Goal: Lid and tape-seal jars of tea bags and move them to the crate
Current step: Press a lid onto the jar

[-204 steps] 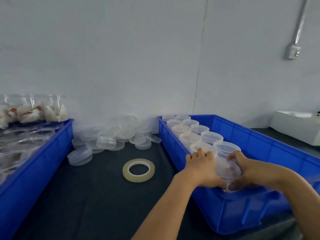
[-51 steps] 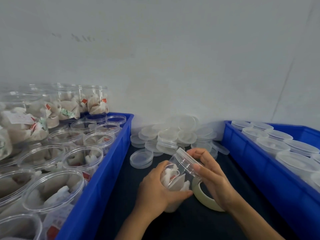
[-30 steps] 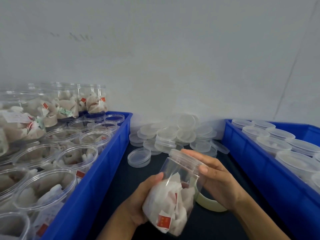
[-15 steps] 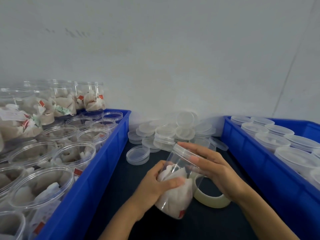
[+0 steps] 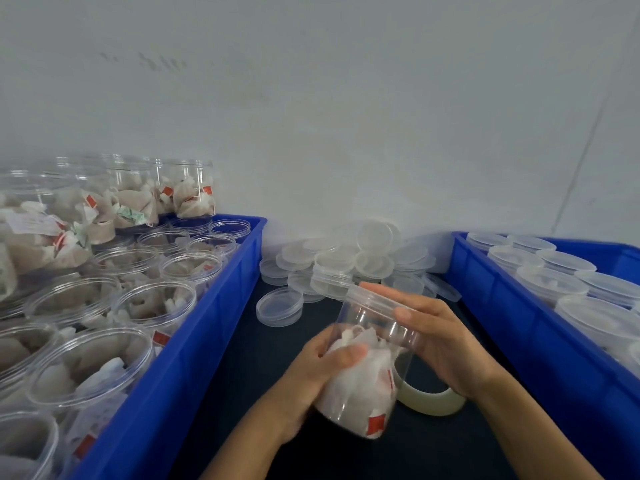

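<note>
A clear plastic jar (image 5: 363,386) of white tea bags with red tags is held tilted above the dark table, its lidded top pointing away from me. My left hand (image 5: 311,372) grips the jar's lower body. My right hand (image 5: 440,337) wraps the upper part, fingers laid over the clear lid (image 5: 374,299). A roll of clear tape (image 5: 429,400) lies on the table just behind the jar, partly hidden by my right hand. The blue crate (image 5: 540,344) on the right holds several lidded jars.
A blue crate (image 5: 194,344) on the left is full of open jars of tea bags, with more jars stacked at its back. A heap of loose clear lids (image 5: 346,261) lies against the white wall between the crates. One lid (image 5: 278,306) lies apart, nearer me.
Earlier both hands set a jar in the right crate. Since then a new jar was taken up; over the last second it has been turned and lowered slightly between my hands.
</note>
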Motion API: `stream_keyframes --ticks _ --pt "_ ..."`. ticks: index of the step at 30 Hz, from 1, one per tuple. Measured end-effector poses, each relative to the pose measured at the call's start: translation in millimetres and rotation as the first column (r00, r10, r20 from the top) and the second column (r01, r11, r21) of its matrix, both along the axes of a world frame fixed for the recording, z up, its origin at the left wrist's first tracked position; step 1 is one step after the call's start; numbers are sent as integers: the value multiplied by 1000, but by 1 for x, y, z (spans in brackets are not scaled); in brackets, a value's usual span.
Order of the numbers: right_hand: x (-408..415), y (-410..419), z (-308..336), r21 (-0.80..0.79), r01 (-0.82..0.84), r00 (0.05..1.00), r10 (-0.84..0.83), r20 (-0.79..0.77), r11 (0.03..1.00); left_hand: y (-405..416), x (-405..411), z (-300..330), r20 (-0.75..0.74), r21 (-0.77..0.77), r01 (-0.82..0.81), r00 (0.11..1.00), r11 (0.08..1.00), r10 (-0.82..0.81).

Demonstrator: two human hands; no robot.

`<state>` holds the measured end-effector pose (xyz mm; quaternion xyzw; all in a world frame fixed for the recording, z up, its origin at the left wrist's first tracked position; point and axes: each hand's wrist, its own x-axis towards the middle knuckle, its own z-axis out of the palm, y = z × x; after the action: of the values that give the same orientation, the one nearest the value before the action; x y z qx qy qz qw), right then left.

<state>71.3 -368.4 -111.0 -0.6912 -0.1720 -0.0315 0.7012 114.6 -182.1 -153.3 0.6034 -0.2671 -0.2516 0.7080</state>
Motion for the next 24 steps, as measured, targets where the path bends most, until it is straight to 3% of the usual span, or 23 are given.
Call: stream_keyframes --ticks 2,3,5,7,11,14,16,19,20,22,24 --pt "0 10 -7 -68 157 987 -158 -8 985 -7 -2 -4 198 111 -242 956 964 217" --pt "0 17 -12 -63 230 973 -232 -16 971 -10 -3 -6 337 181 -388 888 904 313" --pt "2 28 -22 -42 335 941 -336 -26 941 -13 -8 -6 584 251 -586 726 770 363" --pt "3 27 -23 -91 344 939 -345 3 935 -11 -6 -7 671 223 -640 648 735 360" --pt "-6 7 -4 -271 117 993 -109 46 955 2 7 -8 516 177 -417 810 891 277" --pt "-6 7 -4 -253 172 980 -139 145 952 5 7 -9 490 145 -309 848 940 203" --pt "-1 21 -12 -183 304 946 -274 171 935 1 4 -13 610 148 -458 740 877 283" --pt "5 39 -24 -169 546 838 -533 119 821 -8 -3 -17 868 82 -752 376 654 323" --pt "5 37 -23 -184 552 834 -544 94 813 -10 -5 -15 890 55 -782 320 621 325" --pt "2 27 -16 -173 406 912 -410 10 898 -8 -3 -9 859 59 -758 371 650 354" --pt "-6 14 -5 -229 249 968 -244 51 941 -1 2 -4 699 122 -593 620 796 355"
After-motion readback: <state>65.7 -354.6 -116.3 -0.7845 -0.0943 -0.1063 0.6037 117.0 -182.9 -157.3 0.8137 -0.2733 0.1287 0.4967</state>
